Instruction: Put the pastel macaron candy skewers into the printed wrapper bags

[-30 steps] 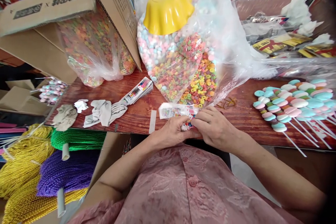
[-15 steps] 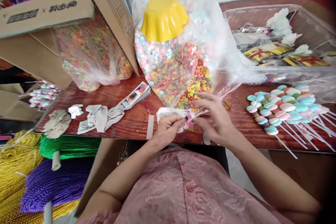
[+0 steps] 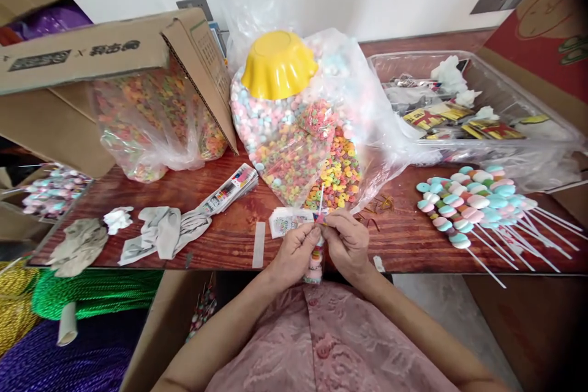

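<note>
- two-handed, pinching wrapped candy (image 3: pixel 313 266) at its neck between clamped fingers of left hand (image 3: pixel 293 252) and right hand (image 3: pixel 348 244)
- just beyond, printed packets (image 3: pixel 289 222)
- far right, candy skewers (image 3: pixel 478 201)

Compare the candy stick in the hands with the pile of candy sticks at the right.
The held candy stick sits in a clear wrapper; the pile of candy sticks looks unwrapped.
The held one is between the left hand and right hand; the pile lies on the tabletop.
The held one's stick points away from the person; the pile's point rightward and nearer.
Both show white sticks and pink pieces.
</note>
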Demonstrator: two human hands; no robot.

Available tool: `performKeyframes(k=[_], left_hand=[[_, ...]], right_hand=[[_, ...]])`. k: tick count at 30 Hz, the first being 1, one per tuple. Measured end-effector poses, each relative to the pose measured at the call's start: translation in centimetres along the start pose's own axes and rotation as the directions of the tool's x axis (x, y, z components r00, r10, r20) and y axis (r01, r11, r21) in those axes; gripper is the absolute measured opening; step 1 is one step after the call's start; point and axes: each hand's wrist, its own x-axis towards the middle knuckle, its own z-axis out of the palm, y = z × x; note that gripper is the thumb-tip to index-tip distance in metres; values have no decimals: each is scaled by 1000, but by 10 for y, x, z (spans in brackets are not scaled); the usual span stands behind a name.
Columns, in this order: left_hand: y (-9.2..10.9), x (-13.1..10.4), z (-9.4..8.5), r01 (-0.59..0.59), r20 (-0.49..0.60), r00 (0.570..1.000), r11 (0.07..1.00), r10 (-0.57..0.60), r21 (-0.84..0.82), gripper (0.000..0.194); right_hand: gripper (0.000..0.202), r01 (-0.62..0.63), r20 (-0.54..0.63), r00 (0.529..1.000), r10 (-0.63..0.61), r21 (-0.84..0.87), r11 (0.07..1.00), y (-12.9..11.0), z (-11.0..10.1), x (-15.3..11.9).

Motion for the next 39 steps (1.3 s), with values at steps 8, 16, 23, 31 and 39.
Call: performKeyframes(k=[8, 16, 23, 31, 39], left_hand=[[7, 7, -15, 227, 167, 966, 956, -197, -184, 36], [7, 4, -25, 449, 631, 640, 880, -438, 156, 38], [12, -17, -6, -472, 490, 870, 392, 60, 790, 25], [-7, -14, -9, -391, 221, 917, 640, 332, 662, 27], [2, -4, -2, 240, -104, 961, 961, -255, -140, 39]], right_hand=[[18, 244, 80, 969, -232, -216, 945, 14, -20, 7], [23, 701, 638, 625, -450, -205, 683, -2, -67, -13], [30, 155, 601, 798, 47, -280, 947, 3, -57, -42], [27, -207, 185, 901, 393, -613, 762, 25, -91, -18], [21, -42, 179, 893, 413, -880, 473, 57, -91, -24]])
